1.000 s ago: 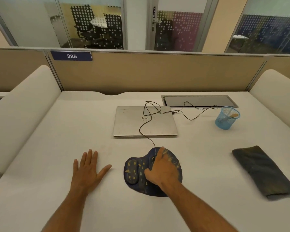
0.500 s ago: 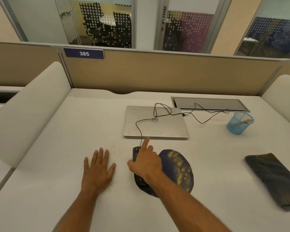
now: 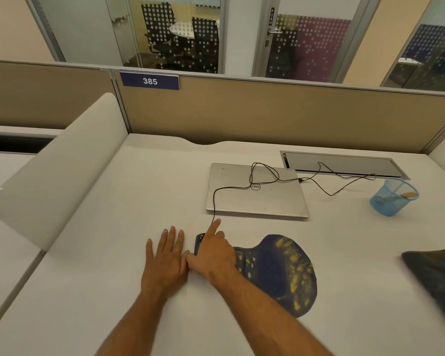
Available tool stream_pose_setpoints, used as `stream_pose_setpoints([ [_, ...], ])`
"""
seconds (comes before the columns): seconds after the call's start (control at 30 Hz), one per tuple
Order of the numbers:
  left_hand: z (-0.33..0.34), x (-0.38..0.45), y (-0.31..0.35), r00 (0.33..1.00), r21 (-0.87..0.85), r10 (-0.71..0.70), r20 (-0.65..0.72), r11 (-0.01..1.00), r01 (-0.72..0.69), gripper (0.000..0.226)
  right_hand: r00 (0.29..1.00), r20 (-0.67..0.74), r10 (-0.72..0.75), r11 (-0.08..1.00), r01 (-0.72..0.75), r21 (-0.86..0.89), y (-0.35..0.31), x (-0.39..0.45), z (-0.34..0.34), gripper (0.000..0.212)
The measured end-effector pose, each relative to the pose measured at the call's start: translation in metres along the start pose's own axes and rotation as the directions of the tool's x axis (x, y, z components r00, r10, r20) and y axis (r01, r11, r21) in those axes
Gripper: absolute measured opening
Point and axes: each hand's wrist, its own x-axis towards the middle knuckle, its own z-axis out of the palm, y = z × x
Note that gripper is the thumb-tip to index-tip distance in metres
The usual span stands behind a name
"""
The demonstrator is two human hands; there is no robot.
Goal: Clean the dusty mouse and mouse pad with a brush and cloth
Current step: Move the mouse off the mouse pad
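A dark blue mouse pad (image 3: 280, 273) speckled with yellow dust lies on the white desk (image 3: 113, 227). My right hand (image 3: 212, 255) is closed over the black wired mouse (image 3: 198, 240), index finger stretched forward; the mouse sits off the pad's left end and is mostly hidden. My left hand (image 3: 165, 260) lies flat, fingers apart, on the desk, touching the right hand's thumb. A dark folded cloth (image 3: 437, 281) lies at the right edge. A brush handle (image 3: 409, 194) sticks out of a blue mesh cup (image 3: 392, 197).
A closed silver laptop (image 3: 257, 191) lies behind the hands with the mouse cable (image 3: 252, 181) looped over it, running to a cable hatch (image 3: 344, 164). Tan partition panels border the back; a white curved divider (image 3: 59, 165) stands at the left.
My right hand has slid the mouse leftward off the pad, up against my left hand. The pad's dusty surface is now uncovered. The view has shifted left.
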Motion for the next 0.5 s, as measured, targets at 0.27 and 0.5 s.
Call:
stream_pose_setpoints([
  [0.27,0.003,0.0,-0.002,0.999,-0.06,0.002,-0.033,0.998,-0.003,0.059,0.999,-0.023,-0.04,0.999,0.04,-0.02,0.002,-0.002,-0.001,0.119],
  [0.5,-0.003,0.0,-0.004,0.99,-0.272,-0.057,-0.128,0.962,0.02,0.071,0.954,-0.154,-0.258,0.966,0.249,-0.071,0.026,0.006,-0.034,0.095],
])
